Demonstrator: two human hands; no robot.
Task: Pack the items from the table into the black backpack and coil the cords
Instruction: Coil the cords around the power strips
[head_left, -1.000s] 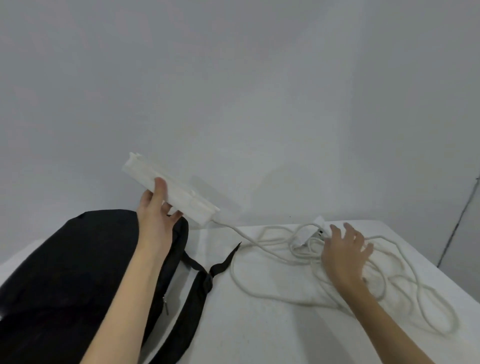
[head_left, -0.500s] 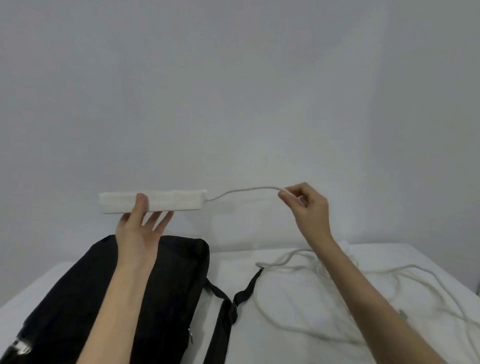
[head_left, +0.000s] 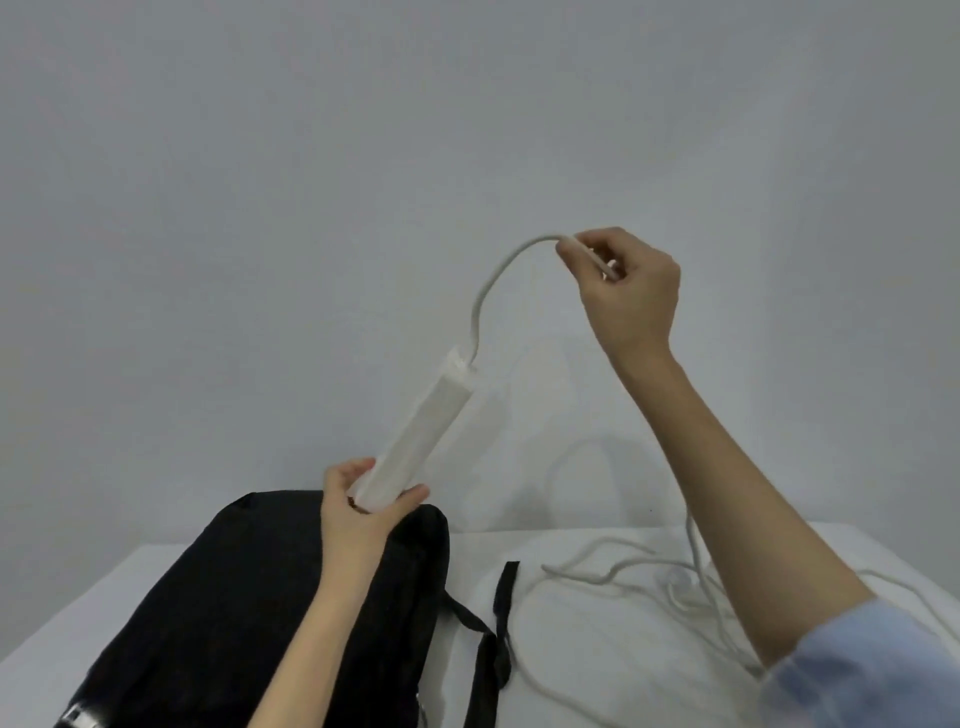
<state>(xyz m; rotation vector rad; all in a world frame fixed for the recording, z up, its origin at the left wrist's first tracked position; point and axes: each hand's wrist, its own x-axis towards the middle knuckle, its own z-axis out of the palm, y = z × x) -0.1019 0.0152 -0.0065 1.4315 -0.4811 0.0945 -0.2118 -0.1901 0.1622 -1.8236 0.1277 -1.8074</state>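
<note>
The left hand (head_left: 363, 512) gripped the lower end of a white power strip (head_left: 418, 441), fingers and thumb curled round it, holding it tilted up and to the right above the top of the black backpack (head_left: 249, 613). From the strip's upper end its white cord (head_left: 491, 283) arched up to the right hand (head_left: 626, 291), which pinched it between curled fingers and thumb — raised well above the white table (head_left: 597, 675). The rest of the cord hung down behind the right forearm and lay in loose tangled loops on the table, right of the backpack's black strap (head_left: 501, 623). No brand, label or writing could be read on the strip or the backpack.
</note>
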